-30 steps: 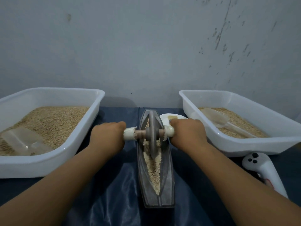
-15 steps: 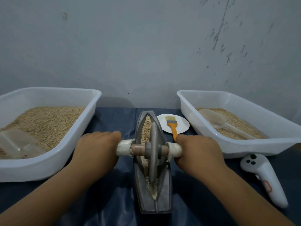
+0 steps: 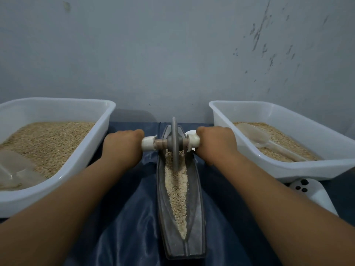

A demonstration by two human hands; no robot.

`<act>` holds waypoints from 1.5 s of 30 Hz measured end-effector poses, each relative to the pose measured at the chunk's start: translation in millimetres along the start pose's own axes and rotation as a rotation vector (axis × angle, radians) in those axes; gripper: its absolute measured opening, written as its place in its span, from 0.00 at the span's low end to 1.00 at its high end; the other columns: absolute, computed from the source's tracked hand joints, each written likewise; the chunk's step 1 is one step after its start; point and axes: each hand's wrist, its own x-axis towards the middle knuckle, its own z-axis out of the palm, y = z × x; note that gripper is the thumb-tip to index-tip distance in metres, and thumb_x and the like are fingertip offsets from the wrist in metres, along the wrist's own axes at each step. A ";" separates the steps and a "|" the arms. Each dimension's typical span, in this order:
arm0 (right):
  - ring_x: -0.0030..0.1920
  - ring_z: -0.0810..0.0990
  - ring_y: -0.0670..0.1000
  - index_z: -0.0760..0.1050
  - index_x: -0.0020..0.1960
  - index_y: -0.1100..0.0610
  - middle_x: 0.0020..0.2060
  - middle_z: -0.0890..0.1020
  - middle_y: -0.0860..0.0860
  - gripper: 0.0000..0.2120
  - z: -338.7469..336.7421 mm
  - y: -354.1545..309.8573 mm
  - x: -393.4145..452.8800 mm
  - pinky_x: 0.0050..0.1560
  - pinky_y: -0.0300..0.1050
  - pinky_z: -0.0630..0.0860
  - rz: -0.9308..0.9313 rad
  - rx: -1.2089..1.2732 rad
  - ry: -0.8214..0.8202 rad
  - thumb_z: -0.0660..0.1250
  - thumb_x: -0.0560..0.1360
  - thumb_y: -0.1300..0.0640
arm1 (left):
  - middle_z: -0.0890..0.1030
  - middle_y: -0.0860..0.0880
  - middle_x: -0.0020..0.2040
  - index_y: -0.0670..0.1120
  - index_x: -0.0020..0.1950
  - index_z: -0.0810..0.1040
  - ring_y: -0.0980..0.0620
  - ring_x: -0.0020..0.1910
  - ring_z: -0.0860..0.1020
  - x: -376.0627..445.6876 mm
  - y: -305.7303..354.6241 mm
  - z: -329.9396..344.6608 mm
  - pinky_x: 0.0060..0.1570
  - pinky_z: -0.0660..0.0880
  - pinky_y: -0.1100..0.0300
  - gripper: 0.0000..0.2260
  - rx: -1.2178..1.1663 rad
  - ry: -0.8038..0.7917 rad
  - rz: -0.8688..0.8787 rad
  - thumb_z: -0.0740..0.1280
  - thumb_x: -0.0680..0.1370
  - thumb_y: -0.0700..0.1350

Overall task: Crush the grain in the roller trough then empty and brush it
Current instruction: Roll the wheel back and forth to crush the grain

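A grey boat-shaped roller trough (image 3: 197, 217) lies lengthwise on the dark blue cloth, with pale crushed grain (image 3: 177, 192) along its groove. The grey roller wheel (image 3: 174, 143) stands upright at the trough's far end, on an axle with white-wrapped ends. My left hand (image 3: 123, 144) is closed around the left handle and my right hand (image 3: 216, 143) around the right handle. The small plate with the brush is hidden behind my right hand, apart from a sliver of white.
A white tub (image 3: 80, 158) of grain with a clear scoop (image 3: 15, 169) stands at the left. A second white tub (image 3: 299, 169) with grain and a clear plastic spoon (image 3: 257, 137) stands at the right. A white controller (image 3: 315, 192) lies in front of it.
The roller was pulled to the near end of the trough half a second ago, and has now been pushed to the far end. Both hands went with it, covering the brush plate.
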 end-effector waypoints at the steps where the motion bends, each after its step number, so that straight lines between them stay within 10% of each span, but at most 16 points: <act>1: 0.32 0.71 0.53 0.64 0.36 0.49 0.26 0.64 0.46 0.10 -2.8 -1.7 -7.1 0.33 0.44 0.59 0.003 0.007 -0.010 0.66 0.66 0.50 | 0.72 0.53 0.33 0.52 0.42 0.69 0.50 0.32 0.72 -6.7 0.8 -2.6 0.32 0.65 0.59 0.06 0.002 -0.005 0.005 0.66 0.72 0.46; 14: 0.30 0.67 0.49 0.61 0.37 0.45 0.27 0.68 0.45 0.17 -75.9 -8.1 -115.1 0.31 0.43 0.57 -0.047 -0.028 -0.009 0.70 0.65 0.43 | 0.69 0.54 0.24 0.54 0.34 0.68 0.57 0.22 0.68 -113.4 -1.5 -53.4 0.21 0.65 0.64 0.17 -0.056 0.029 0.141 0.76 0.59 0.46; 35: 0.30 0.71 0.51 0.65 0.34 0.50 0.27 0.69 0.46 0.09 -20.2 -7.4 -25.0 0.33 0.44 0.58 0.002 -0.002 -0.069 0.66 0.61 0.53 | 0.74 0.53 0.36 0.52 0.45 0.71 0.49 0.37 0.76 -32.0 1.8 -11.9 0.35 0.71 0.58 0.05 -0.081 -0.084 -0.027 0.67 0.72 0.48; 45: 0.35 0.73 0.48 0.65 0.43 0.45 0.32 0.73 0.44 0.11 -70.0 0.4 -121.6 0.30 0.43 0.59 -0.026 0.041 -0.105 0.65 0.69 0.41 | 0.66 0.55 0.23 0.53 0.32 0.64 0.56 0.20 0.63 -101.8 1.6 -59.1 0.24 0.50 0.67 0.20 -0.011 0.115 0.196 0.77 0.57 0.44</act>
